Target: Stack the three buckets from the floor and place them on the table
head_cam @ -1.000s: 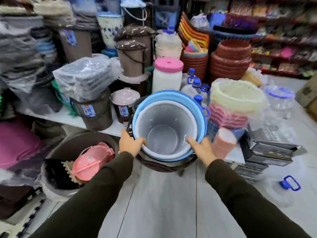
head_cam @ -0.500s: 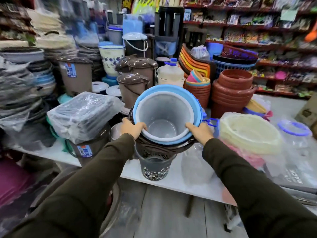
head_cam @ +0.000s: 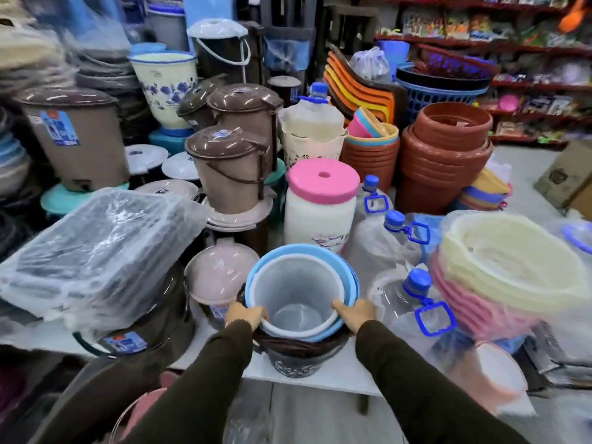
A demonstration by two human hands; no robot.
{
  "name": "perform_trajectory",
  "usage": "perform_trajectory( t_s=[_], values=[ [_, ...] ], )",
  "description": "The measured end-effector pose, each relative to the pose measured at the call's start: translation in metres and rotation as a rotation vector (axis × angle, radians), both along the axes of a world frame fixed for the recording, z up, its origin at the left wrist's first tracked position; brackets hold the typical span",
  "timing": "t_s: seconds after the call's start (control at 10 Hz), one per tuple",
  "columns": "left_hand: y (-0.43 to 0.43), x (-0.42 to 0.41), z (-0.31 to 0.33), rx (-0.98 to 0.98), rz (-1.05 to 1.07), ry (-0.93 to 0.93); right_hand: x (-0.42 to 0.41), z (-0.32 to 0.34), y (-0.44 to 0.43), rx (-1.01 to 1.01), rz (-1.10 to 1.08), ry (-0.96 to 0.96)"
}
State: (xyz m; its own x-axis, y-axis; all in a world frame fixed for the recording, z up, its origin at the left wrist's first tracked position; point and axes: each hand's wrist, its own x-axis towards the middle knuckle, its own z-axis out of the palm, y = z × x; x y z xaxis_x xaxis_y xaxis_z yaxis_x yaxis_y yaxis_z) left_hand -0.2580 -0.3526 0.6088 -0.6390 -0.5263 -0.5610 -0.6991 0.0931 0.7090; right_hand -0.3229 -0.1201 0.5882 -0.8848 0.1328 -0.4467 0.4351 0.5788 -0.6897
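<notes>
Three nested buckets stand on the white table (head_cam: 323,379) near its front edge. The innermost is a grey bucket (head_cam: 294,296) with a white rim, inside a light blue bucket (head_cam: 347,283), inside a dark brown bucket (head_cam: 294,360) with a speckled base. My left hand (head_cam: 245,314) grips the stack's rim on the left side. On the right side of the rim sits my right hand (head_cam: 355,312), also closed on it. Both arms wear dark olive sleeves.
Left of the stack: a pink-lidded bin (head_cam: 221,274) and a plastic-wrapped pile (head_cam: 96,254) on a brown bucket. Behind: a white jar with pink lid (head_cam: 322,206). Right: clear water bottles with blue caps (head_cam: 413,302) and stacked cream and pink basins (head_cam: 509,277). Terracotta pots (head_cam: 445,149) stand farther back.
The stacked buckets rose from floor height over the table edge and came down; the stack's base now rests on the table. Both hands kept their grip on the rim.
</notes>
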Motion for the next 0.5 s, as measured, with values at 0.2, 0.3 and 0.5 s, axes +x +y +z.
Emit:
perform_trajectory(
  t_s=[0.2, 0.3, 0.5],
  values=[
    [-0.002, -0.019, -0.036, -0.193, -0.089, -0.197, 0.006, -0.01, -0.012, 0.195, 0.005, -0.013],
    [-0.004, -0.02, -0.042, -0.221, -0.18, -0.246, 0.009, -0.007, -0.01, 0.275, 0.057, -0.032],
    [-0.005, -0.025, -0.046, -0.281, -0.311, -0.227, 0.012, 0.018, 0.01, 0.418, 0.086, 0.101]
  ],
)
